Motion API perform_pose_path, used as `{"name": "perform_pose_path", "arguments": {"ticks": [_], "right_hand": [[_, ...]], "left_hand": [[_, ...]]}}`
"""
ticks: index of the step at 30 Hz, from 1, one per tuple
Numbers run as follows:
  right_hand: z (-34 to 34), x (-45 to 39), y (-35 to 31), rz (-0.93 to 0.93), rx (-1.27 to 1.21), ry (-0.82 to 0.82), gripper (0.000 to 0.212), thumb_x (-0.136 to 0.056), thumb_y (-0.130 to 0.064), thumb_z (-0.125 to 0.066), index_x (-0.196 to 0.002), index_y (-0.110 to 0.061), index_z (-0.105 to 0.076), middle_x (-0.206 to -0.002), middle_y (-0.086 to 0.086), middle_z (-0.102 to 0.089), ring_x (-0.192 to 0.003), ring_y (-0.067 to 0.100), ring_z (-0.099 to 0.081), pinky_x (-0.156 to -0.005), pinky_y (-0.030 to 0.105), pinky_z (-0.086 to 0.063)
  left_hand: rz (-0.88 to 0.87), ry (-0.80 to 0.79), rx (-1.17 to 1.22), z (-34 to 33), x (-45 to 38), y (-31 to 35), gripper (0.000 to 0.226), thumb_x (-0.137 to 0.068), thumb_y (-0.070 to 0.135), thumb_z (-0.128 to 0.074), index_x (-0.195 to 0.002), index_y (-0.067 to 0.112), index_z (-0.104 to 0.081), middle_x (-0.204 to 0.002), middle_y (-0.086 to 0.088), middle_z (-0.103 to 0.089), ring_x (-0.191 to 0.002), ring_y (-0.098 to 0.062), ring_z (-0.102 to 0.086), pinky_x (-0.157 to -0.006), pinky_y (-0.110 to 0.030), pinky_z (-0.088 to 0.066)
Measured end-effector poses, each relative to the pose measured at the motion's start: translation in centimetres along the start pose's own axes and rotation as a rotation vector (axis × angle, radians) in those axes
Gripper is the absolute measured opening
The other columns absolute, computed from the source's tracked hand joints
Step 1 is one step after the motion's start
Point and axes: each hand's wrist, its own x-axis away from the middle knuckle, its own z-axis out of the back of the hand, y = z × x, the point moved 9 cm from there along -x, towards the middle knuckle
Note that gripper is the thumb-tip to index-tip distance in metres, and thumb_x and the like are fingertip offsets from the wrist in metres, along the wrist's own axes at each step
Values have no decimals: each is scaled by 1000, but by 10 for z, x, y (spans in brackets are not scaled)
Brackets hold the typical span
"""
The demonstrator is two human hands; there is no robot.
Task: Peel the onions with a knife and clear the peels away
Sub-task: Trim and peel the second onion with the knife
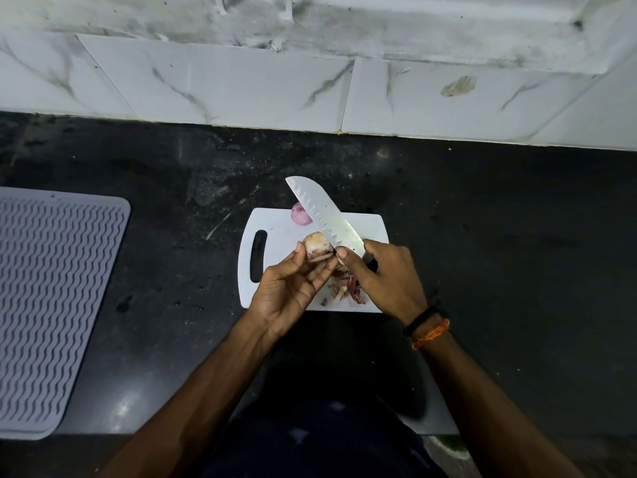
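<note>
My left hand [291, 288] holds a pale, partly peeled onion [315, 246] by its fingertips above the white cutting board [275, 232]. My right hand [386, 277] grips the handle of a broad knife [324, 215]. Its blade points up and to the left, with the edge against the onion's right side and my right thumb pressed near it. A peeled pinkish onion [299, 213] lies at the board's far edge, partly behind the blade. A heap of reddish and brown peels [346, 288] lies on the board under my hands.
The board lies on a dark stone counter [499, 253] backed by a white tiled wall [241, 88]. A grey ribbed mat [51, 298] covers the counter at the left. The counter's front edge runs just below my forearms.
</note>
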Motion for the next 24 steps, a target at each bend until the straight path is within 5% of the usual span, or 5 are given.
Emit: {"name": "perform_pose_path", "arguments": {"ticks": [7, 10, 14, 20, 24], "right_hand": [[0, 2, -1, -48, -52, 71, 62, -90, -68, -44, -89, -12, -71, -73, -7, -67, -68, 7, -64, -63, 35, -55], [-3, 1, 0, -66, -49, 75, 66, -89, -70, -41, -87, -11, -69, -73, -6, -67, -67, 8, -64, -64, 37, -55], [-3, 3, -3, -47, -46, 102, 63, -90, -69, -44, -87, -12, -69, -71, -5, -68, -67, 9, -65, -64, 38, -55], [0, 5, -6, -35, -11, 151, 68, -86, -79, -45, -69, -17, -66, -55, -6, -60, -53, 8, -59, -58, 35, -53], [-5, 5, -14, -15, 33, 109, 62, -88, -74, -48, -53, -23, -51, -44, -11, -46, -47, 9, -51, -55, 28, -42]], "left_hand": [[-4, -33, -14, -5, 2, -8, 28, -91, 13, -55, -104, 0, -77, -127, -24, -65, -115, -35, -66, -103, -45, -51], [-7, -49, -33, -7, 2, -8, 26, -82, 14, -72, -103, -1, -77, -126, -22, -66, -114, -34, -67, -101, -43, -54], [-12, -79, -25, -1, -1, -7, 65, -58, 8, -95, -115, -10, -68, -130, -25, -63, -119, -34, -65, -98, -41, -55], [-38, -51, -58, 7, -5, -12, 48, -67, 0, -73, -111, -9, -57, -112, -20, -71, -108, -28, -70, -100, -38, -54], [-47, -82, -118, 2, -5, -15, 32, -93, -3, -52, -125, -6, -52, -118, -21, -69, -114, -31, -67, -94, -35, -56]]}}
